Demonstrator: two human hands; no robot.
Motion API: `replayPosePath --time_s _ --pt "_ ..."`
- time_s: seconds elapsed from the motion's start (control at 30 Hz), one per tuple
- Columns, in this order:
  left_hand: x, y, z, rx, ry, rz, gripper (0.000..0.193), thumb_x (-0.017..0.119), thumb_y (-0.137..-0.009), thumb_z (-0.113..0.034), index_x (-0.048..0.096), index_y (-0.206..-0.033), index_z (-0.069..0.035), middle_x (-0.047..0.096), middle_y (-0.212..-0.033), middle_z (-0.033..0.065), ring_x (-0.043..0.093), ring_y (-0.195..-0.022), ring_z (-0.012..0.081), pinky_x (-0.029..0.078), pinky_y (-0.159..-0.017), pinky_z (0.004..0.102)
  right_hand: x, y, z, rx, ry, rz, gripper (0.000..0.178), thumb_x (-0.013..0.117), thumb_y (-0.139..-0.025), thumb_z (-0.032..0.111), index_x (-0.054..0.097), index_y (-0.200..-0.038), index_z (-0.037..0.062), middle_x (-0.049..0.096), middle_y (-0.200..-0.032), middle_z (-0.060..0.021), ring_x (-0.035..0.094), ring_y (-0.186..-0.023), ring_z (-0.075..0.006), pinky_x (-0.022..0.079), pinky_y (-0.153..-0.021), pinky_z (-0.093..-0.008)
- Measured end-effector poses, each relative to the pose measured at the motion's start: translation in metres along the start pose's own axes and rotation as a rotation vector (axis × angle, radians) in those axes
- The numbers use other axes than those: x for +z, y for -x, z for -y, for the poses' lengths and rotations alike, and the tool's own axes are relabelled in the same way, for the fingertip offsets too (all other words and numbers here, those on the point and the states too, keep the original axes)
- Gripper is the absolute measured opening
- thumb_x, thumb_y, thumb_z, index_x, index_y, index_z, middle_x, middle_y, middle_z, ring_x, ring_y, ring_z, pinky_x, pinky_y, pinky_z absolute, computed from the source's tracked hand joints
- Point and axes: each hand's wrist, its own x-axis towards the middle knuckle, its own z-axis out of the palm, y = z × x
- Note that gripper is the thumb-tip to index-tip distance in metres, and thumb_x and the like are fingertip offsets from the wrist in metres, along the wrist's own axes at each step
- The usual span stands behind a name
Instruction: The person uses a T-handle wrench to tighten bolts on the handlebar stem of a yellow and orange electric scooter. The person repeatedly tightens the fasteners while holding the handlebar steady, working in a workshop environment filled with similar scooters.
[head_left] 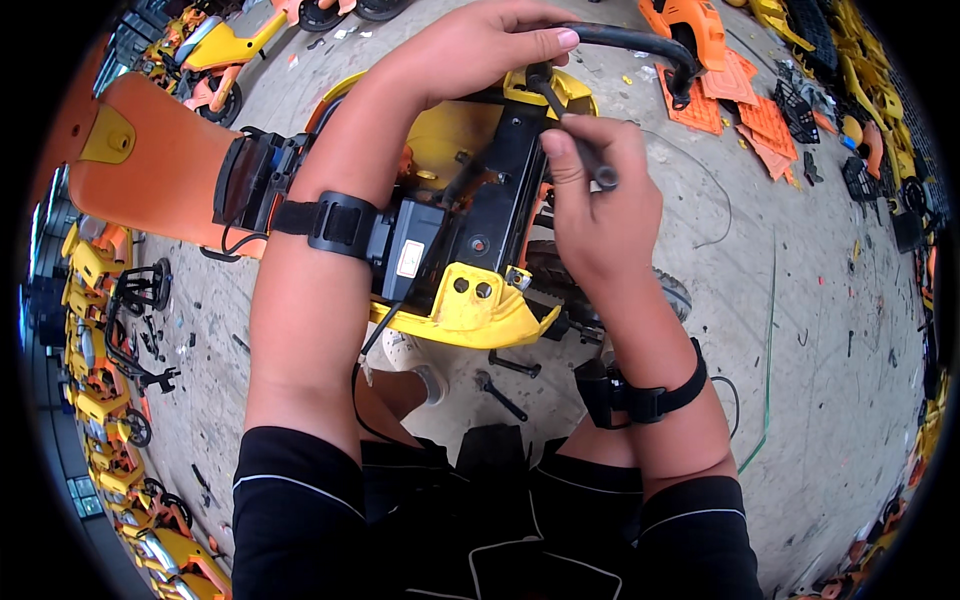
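Dark Hand Tool Held at the Far End of a Yellow Vehicle Body

The dark hand tool (pixel 553 100) is in the right hand (pixel 608 215), at the far end of the yellow body (pixel 445 328). The right hand is closed on the tool's near section, the thumb on its left side and the index finger bent across from the right. The remaining fingers are mostly hidden.

The left hand (pixel 485 50) lies above and to the left of the tool. Its thumb rests along the near side of the black curved tube (pixel 632 38), its fingers over the far side; how firmly it grips cannot be told. The tool's far end sits just below the left thumb.

The tool's long axis runs diagonally: the far end points away from the person and to the left, against or just above the yellow bracket (pixel 575 88); exact contact cannot be determined. The round near end projects past the right thumb, toward the person and to the right.

The tube extends rightward from the left hand, then bends down near the orange part (pixel 690 30). A second dark tool (pixel 500 396) lies on the concrete floor (pixel 820 330).
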Motion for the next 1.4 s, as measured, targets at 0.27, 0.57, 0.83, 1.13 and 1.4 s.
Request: replayPosePath --time_s 0.27,0.57,0.83,1.13,1.4 --pt "0.001 0.000 0.002 0.028 -0.086 -0.042 0.048 0.064 -0.101 -0.038 0.062 -0.138 -0.007 0.070 -0.110 0.0046 0.064 -0.107 0.0141 0.051 -0.096 0.0292 -0.027 -0.035 -0.028 0.458 -0.926 -0.037 0.023 0.058 -0.106 0.022 0.057 -0.112 0.0000 0.070 -0.097 -0.0142 0.072 -0.087 -0.0215 0.060 -0.069 -0.0308" --pt "0.000 0.001 0.000 0.010 -0.069 -0.035 0.049 0.065 -0.101 -0.040 0.063 -0.137 -0.007 0.071 -0.109 0.0031 0.064 -0.107 0.0131 0.050 -0.095 0.0288 -0.017 -0.015 -0.018 0.127 -0.471 -0.066 0.019 0.070 -0.098 0.016 0.063 -0.108 0.0008 0.072 -0.093 -0.0066 0.068 -0.082 -0.0118 0.056 -0.071 -0.0260" --pt "0.001 0.002 -0.002 0.001 -0.114 -0.041 0.048 0.064 -0.101 -0.039 0.063 -0.137 -0.007 0.071 -0.109 0.0019 0.063 -0.107 0.0123 0.049 -0.095 0.0281 -0.013 -0.008 -0.016 -0.196 0.113 -0.022 0.023 0.080 -0.087 0.024 0.070 -0.099 0.0070 0.072 -0.091 -0.0092 0.069 -0.083 -0.0287 0.054 -0.072 -0.0342" --pt "0.001 0.000 0.002 0.014 -0.098 -0.043 0.046 0.065 -0.101 -0.038 0.064 -0.135 -0.007 0.070 -0.107 0.0019 0.063 -0.105 0.0118 0.050 -0.093 0.0278 -0.019 -0.022 -0.025 0.238 -0.508 -0.046 0.027 0.065 -0.102 0.025 0.060 -0.113 0.0002 0.071 -0.091 -0.0089 0.070 -0.081 -0.0160 0.056 -0.068 -0.0253" --pt "0.002 0.000 0.002 0.001 -0.025 -0.032 0.048 0.065 -0.101 -0.038 0.063 -0.136 -0.005 0.070 -0.109 0.0028 0.064 -0.106 0.0124 0.051 -0.095 0.0281 -0.030 -0.042 -0.041 0.324 -0.734 0.020 0.025 0.062 -0.103 0.022 0.060 -0.112 -0.0016 0.071 -0.092 -0.0142 0.071 -0.079 -0.0191 0.059 -0.064 -0.0265"
